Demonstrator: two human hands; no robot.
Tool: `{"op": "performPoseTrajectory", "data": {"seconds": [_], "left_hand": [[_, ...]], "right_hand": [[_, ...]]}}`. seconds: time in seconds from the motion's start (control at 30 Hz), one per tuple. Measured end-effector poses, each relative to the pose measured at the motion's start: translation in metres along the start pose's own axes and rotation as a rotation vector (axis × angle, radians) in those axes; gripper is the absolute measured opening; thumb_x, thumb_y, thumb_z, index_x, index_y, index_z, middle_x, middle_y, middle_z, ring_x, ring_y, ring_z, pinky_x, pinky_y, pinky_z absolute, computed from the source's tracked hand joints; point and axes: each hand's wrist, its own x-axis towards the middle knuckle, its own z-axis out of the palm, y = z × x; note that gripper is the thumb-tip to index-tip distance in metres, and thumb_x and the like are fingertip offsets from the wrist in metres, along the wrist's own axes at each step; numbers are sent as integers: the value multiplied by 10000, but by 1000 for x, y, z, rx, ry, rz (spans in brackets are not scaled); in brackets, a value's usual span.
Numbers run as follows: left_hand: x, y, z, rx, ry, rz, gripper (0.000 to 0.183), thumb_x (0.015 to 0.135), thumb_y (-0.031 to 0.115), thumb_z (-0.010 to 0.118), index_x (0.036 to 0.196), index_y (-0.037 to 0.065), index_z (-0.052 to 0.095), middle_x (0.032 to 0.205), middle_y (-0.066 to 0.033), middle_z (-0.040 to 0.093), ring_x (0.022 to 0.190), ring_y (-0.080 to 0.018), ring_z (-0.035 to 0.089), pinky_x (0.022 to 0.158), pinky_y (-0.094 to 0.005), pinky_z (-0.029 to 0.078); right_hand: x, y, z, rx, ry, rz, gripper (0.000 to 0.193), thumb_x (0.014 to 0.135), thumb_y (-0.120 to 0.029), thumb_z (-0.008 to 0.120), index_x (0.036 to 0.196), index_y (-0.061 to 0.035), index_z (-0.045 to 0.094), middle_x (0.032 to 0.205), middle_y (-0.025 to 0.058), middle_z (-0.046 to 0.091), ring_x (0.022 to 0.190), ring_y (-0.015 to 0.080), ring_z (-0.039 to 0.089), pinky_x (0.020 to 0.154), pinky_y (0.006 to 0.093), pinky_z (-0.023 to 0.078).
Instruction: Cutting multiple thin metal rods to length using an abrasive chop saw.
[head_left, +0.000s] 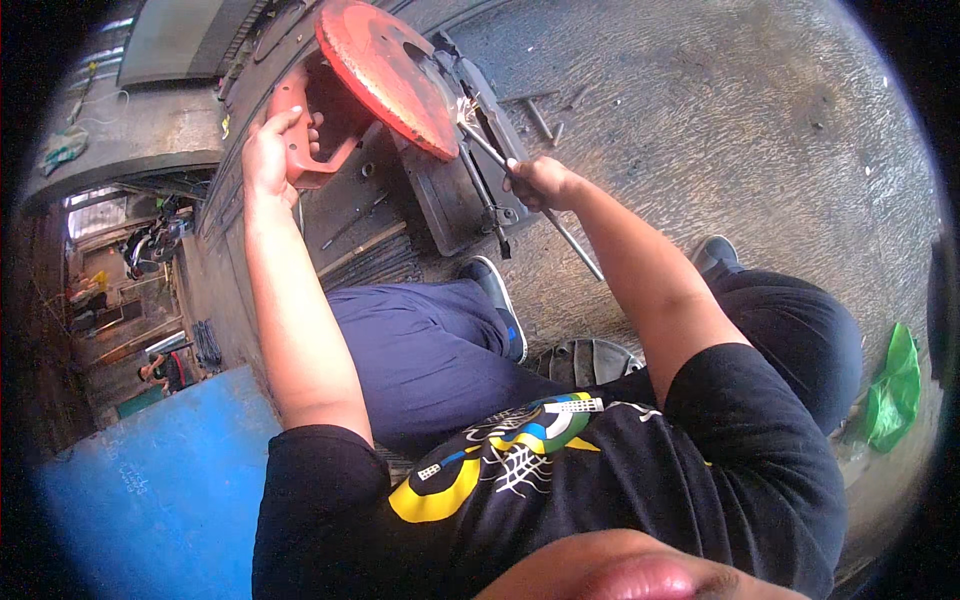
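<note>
Holding the metal rod (582, 250): we find the bare right hand (540, 183) closed around it; a loose grip could, we judge, let it twist.
Saw handle (289, 130): we see the bare left hand (268, 152) wrapped around it; pressing too hard could jam the cut.
Saw base (432, 195): we note it on the floor (690, 110), under the red guard (385, 80).
Bright spot (467, 110): we suspect sparks by the rod's far end, which could burn skin.

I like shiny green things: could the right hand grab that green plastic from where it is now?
Probably not right now: the right hand is closed around a metal rod, and the bent right leg lies between that hand and the green plastic.
</note>
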Motion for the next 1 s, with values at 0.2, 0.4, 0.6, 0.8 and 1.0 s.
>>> {"op": "performPoseTrajectory", "data": {"seconds": [0.2,0.4,0.6,0.8,1.0], "left_hand": [[1,0,-1,8,-8,-5,255,857,166,541,1033,-16,569,869,-108,659,644,-147,583,591,-267,497],[1,1,-2,7,-20,-22,263,855,174,545,1036,-16,571,861,-104,659,649,-144,584,599,-271,494],[-1,1,0,-32,12,0,242,815,141,586,992,-24,578,802,-121,655,609,-147,586,545,-272,491],[1,-2,-1,6,19,14,273,844,160,572,1054,-15,566,849,-108,654,625,-140,573,586,-269,490],[1,-2,-2,-10,64,28,295,798,113,618,1031,-20,496,804,-141,651,624,-170,595,541,-283,488]], "right_hand": [[-2,1,-5,-19,-68,8,402,956,-376,425,835,-30,589,563,21,420,438,151,352,434,325,306],[9,3,-14,-28,0,13,416,939,-414,450,835,-40,599,573,27,442,454,162,396,449,338,344],[12,-55,-40,-1059,541,-172,524,897,-502,467,1035,-30,648,958,176,657,913,280,630,774,432,462],[-11,-127,-25,-1462,805,-268,439,863,-443,461,1033,-99,675,1100,139,642,1086,300,580,1012,560,263],[-4,-161,-8,-1789,651,-298,374,836,-398,465,1009,-149,684,1087,89,657,1051,268,603,964,536,303]]}}
